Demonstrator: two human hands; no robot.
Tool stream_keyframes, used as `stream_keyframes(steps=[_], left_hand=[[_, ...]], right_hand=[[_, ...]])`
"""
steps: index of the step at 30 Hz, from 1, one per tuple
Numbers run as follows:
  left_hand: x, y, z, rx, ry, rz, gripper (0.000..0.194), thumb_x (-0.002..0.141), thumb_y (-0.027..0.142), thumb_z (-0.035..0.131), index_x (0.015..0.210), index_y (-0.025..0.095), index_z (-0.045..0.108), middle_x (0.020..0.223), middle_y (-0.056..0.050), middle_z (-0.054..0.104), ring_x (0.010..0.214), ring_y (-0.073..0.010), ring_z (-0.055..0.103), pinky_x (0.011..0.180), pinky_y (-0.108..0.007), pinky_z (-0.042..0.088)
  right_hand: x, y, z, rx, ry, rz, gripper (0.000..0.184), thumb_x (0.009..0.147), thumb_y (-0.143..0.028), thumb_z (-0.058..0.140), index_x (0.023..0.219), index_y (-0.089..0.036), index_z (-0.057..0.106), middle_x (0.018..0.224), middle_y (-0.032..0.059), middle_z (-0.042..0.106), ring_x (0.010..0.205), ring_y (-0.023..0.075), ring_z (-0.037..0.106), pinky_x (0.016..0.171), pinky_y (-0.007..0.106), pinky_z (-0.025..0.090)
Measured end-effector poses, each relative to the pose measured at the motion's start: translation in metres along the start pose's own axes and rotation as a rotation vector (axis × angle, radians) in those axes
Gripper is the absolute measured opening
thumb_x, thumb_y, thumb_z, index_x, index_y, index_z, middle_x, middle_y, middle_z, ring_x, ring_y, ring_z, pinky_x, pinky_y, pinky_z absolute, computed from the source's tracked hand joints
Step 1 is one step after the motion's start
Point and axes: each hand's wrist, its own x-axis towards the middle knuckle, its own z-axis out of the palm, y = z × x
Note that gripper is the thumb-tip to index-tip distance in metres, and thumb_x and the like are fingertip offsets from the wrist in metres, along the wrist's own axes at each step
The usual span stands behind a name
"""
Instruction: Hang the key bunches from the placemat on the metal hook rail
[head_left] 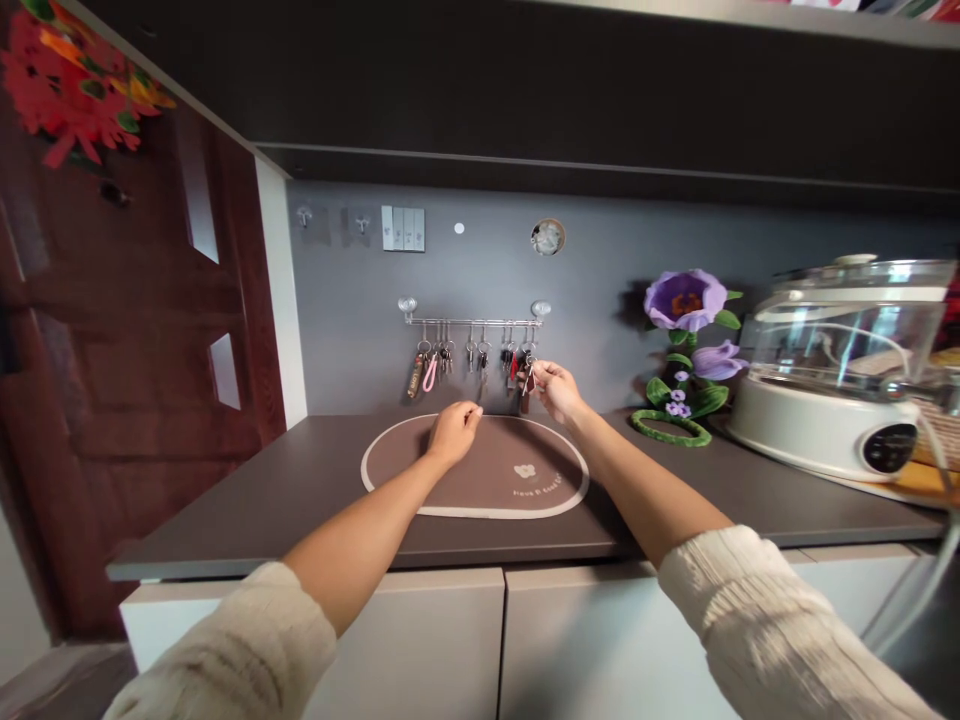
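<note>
My right hand (556,390) pinches a bunch of keys (529,380) hanging at the right end of the hook rail (476,322). My left hand (454,432) is closed above the brown oval mat (465,480); whatever its fingers hold, if anything, is hidden. Several other key sets dangle from the rail, among them one with a pink loop strap (430,373), one with a brown tag (415,378) at the left end, and one with a red piece (514,366) just left of my right hand.
A purple knitted flower (686,300) stands right of the mat, beside a white appliance with a clear top (825,400). Switches (403,229) and a round cable hole (548,237) are on the back panel. A dark shelf (562,100) overhangs the counter (247,500).
</note>
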Motion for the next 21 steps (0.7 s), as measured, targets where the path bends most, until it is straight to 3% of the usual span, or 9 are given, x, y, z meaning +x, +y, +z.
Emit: stream_keyframes(steps=[9, 21], left_hand=[[0.000, 0.000, 0.001, 0.004, -0.010, -0.022, 0.026, 0.082, 0.028, 0.039, 0.070, 0.016, 0.058, 0.069, -0.002, 0.058, 0.066, -0.0125, 0.048, 0.063, -0.024, 0.033], [-0.001, 0.004, -0.001, -0.017, -0.010, -0.043, 0.027, 0.082, 0.029, 0.038, 0.067, 0.015, 0.056, 0.065, -0.001, 0.055, 0.063, -0.0115, 0.045, 0.060, -0.023, 0.031]], right_hand=[[0.034, -0.031, -0.005, 0.008, 0.111, 0.073, 0.018, 0.073, -0.001, 0.041, 0.068, -0.014, 0.051, 0.059, 0.0010, 0.057, 0.056, 0.0090, 0.057, 0.060, 0.027, 0.052], [0.059, -0.035, -0.010, -0.101, 0.107, 0.145, 0.020, 0.071, 0.002, 0.043, 0.067, -0.014, 0.055, 0.057, 0.0007, 0.058, 0.053, 0.0072, 0.054, 0.061, 0.022, 0.050]])
